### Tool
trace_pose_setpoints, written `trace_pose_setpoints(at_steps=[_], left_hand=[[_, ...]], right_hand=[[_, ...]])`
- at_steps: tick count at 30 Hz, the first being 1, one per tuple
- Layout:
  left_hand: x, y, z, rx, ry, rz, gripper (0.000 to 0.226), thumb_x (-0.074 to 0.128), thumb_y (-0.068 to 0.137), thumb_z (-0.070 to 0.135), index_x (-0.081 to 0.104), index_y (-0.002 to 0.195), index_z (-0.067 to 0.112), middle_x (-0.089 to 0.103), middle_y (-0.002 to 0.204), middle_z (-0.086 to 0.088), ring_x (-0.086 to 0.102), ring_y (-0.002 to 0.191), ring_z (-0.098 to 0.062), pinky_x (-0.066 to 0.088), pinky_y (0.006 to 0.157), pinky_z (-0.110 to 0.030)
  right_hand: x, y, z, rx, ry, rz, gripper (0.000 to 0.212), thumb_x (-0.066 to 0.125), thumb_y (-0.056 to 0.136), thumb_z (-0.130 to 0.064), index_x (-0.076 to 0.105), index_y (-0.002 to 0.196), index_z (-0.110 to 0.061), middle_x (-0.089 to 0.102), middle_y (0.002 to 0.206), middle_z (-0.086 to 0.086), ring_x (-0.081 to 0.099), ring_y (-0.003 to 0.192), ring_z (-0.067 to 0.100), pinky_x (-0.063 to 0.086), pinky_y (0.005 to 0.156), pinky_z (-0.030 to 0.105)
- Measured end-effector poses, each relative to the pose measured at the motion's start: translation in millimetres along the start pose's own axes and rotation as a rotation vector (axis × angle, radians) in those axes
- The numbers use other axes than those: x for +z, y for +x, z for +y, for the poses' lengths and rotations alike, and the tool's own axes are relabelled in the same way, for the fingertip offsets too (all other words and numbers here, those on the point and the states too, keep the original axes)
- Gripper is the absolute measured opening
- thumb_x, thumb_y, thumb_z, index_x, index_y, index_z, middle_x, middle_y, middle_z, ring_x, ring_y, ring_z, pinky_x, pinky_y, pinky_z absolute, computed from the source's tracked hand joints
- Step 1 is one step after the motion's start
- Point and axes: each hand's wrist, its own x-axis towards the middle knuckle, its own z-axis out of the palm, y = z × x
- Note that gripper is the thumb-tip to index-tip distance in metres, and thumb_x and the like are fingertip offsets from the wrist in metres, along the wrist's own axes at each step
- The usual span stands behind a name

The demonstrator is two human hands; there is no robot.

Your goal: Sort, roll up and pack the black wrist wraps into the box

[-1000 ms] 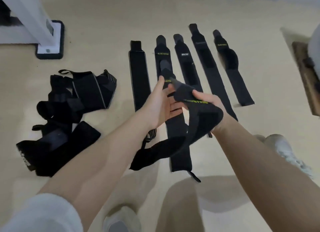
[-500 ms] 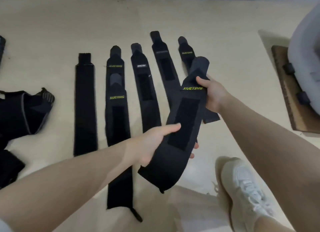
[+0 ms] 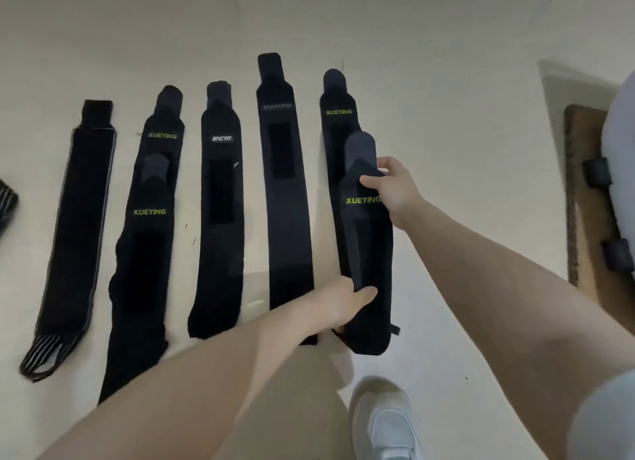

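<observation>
Several black wrist wraps lie side by side on the pale floor. A black wrap with yellow XUEYING lettering (image 3: 369, 253) rests on top of the rightmost laid-out XUEYING wrap (image 3: 335, 123). My right hand (image 3: 391, 188) pinches its upper part by the lettering. My left hand (image 3: 343, 300) grips its lower edge. To the left lie a plain wide wrap (image 3: 285, 198), a wrap with a white label (image 3: 220, 202), two stacked XUEYING wraps (image 3: 144, 239) and a grey-edged wrap (image 3: 77, 226). No box is in view.
A white shoe (image 3: 385, 422) stands on the floor at the bottom, close to the wraps' near ends. A brown wooden board (image 3: 580, 198) with a grey object on it sits at the right edge. Part of another black wrap (image 3: 7, 205) shows at the left edge.
Both hands carried the held XUEYING wrap rightward and lowered it flat onto the rightmost wrap. The view shifted right, so the pile of loose wraps on the left left the frame.
</observation>
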Motion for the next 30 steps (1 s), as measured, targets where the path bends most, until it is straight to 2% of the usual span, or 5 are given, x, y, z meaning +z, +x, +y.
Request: trace_pose_setpoints(at_steps=[4,7,13,19,30], left_hand=[[-15,46,6,0.113,0.070,0.093,0.035,0.039,0.099,0.041,0.058,0.104,0.012,0.061,0.108,-0.006,0.054,0.086,-0.011,0.047,0.072,-0.017],[-28,83,-4,0.257,0.519,0.262,0.041,0.036,0.100,0.040,0.055,0.129,0.019,0.009,0.158,0.000,0.008,0.144,-0.022,0.015,0.118,-0.039],[-46,124,-13,0.335,0.510,0.353,0.043,0.039,0.098,0.044,0.061,0.123,0.017,-0.015,0.158,0.006,-0.014,0.145,-0.012,0.000,0.119,-0.032],[-38,126,-14,0.249,0.496,0.299,0.053,0.035,0.097,0.050,0.064,0.121,0.013,-0.021,0.156,0.008,-0.020,0.143,-0.010,-0.002,0.119,-0.031],[-8,112,-11,0.304,0.206,0.338,0.063,0.029,0.097,0.052,0.073,0.076,0.011,-0.012,0.150,0.024,-0.019,0.140,-0.003,-0.007,0.116,-0.029]], right_hand=[[-4,47,-13,-0.082,-0.190,-0.025,0.012,0.056,0.088,-0.002,0.051,0.096,-0.009,0.061,0.095,0.008,0.059,0.082,0.022,0.052,0.072,0.032],[-5,74,-22,-0.174,-0.376,-0.066,0.011,0.059,0.085,-0.003,0.052,0.094,-0.004,0.056,0.085,0.001,0.055,0.079,0.018,0.047,0.067,0.026],[2,128,-24,-0.260,-0.626,-0.165,0.030,0.057,0.083,-0.004,0.055,0.113,0.002,0.061,0.109,0.010,0.056,0.099,0.027,0.047,0.091,0.038],[10,164,-14,-0.260,-0.822,-0.099,0.023,0.052,0.090,-0.021,0.050,0.076,-0.004,0.055,0.085,0.010,0.050,0.079,0.026,0.041,0.070,0.033],[18,168,16,-0.448,-0.985,0.086,0.023,0.050,0.095,-0.019,0.061,0.099,0.001,0.048,0.131,0.007,0.056,0.104,0.029,0.042,0.094,0.039]])
